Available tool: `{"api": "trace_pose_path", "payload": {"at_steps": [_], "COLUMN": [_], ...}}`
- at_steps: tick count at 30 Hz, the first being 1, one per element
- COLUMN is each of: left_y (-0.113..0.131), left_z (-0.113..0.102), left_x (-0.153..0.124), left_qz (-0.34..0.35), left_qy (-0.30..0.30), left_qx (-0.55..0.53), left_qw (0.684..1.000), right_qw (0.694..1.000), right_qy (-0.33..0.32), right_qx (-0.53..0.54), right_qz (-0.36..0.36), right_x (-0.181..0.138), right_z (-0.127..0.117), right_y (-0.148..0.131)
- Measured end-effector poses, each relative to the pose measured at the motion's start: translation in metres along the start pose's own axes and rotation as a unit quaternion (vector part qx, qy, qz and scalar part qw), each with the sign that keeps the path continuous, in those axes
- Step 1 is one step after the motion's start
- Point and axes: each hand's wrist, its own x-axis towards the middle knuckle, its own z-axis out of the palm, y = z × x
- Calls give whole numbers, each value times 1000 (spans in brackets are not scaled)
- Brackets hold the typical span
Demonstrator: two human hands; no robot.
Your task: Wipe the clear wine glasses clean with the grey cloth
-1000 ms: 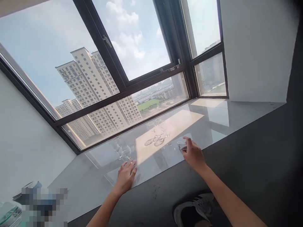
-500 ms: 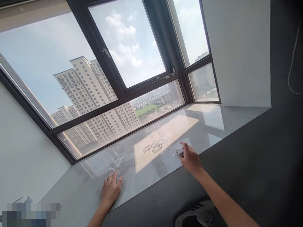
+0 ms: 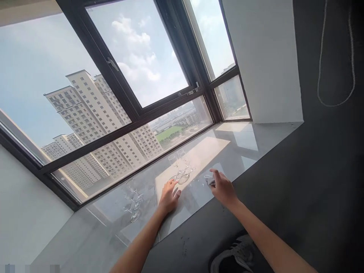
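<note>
My right hand (image 3: 224, 189) grips a crumpled white cloth (image 3: 209, 180) just above the front part of the sill. My left hand (image 3: 169, 196) is open, thumb apart from the fingers, and holds nothing that I can see. Its fingertips reach the near side of a group of clear stemmed glasses (image 3: 184, 178) standing in the sunlit patch; whether they touch a glass I cannot tell. Farther left, a second group of clear stemmed glasses (image 3: 134, 217) stands in the shade. Small bright spots, perhaps water drops, lie on the sill between my hands.
The glossy grey window sill (image 3: 244, 151) runs below a dark-framed window (image 3: 136, 123). A white wall (image 3: 264, 64) closes the right end. A pale cord loop (image 3: 335, 104) hangs at far right. Below the sill's front edge, a shoe (image 3: 233, 254) shows.
My left hand has moved right, from the shaded glasses to the sunlit group. My right hand keeps the cloth at about the same spot over the sill. The view has turned slightly right.
</note>
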Motion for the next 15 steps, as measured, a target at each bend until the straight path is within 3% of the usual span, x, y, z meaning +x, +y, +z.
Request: {"api": "trace_pose_path", "payload": {"at_steps": [3, 6, 10, 15], "left_y": [7, 12, 15, 13], "left_z": [15, 21, 24, 25], "left_x": [40, 59, 69, 66], "left_qz": [-98, -147, -137, -143], "left_qy": [-54, -75, -120, -128], "left_qx": [26, 44, 79, 109], "left_qw": [993, 985, 980, 975], "right_qw": [1000, 1000, 1000, 999], "right_qy": [-6, -10, 0, 9], "right_qx": [-2, -10, -28, -16], "right_qz": [-3, -2, -12, -35], "right_x": [-1, -3, -5, -6], "right_z": [-1, -3, 0, 2], "right_y": [-1, 0, 5, 9]}}
